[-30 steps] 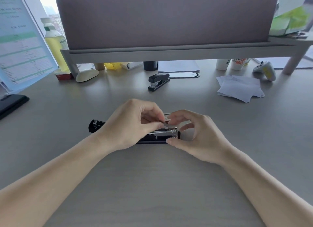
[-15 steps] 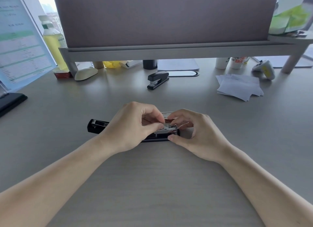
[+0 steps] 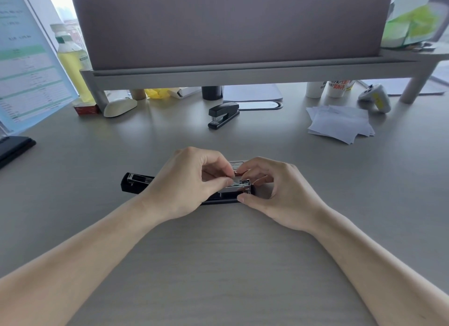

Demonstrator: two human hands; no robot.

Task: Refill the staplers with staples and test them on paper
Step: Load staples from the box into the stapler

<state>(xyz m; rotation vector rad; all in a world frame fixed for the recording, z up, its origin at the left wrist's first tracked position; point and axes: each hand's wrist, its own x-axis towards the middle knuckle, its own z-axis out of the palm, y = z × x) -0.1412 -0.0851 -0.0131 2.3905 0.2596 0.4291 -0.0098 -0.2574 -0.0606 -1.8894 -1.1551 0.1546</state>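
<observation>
Opened flat, long black stapler (image 3: 136, 183), silver metal tray (image 3: 234, 189) bared: gripped by right hand (image 3: 284, 194), left hand (image 3: 184, 184) pinching silvery staple strip (image 3: 233, 179).

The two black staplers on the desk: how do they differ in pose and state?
The near stapler lies opened flat, its metal magazine exposed; the far stapler is closed. The left hand pinches staples at the near stapler, the right hand holds it; the far stapler stands untouched. Both are black.
</observation>
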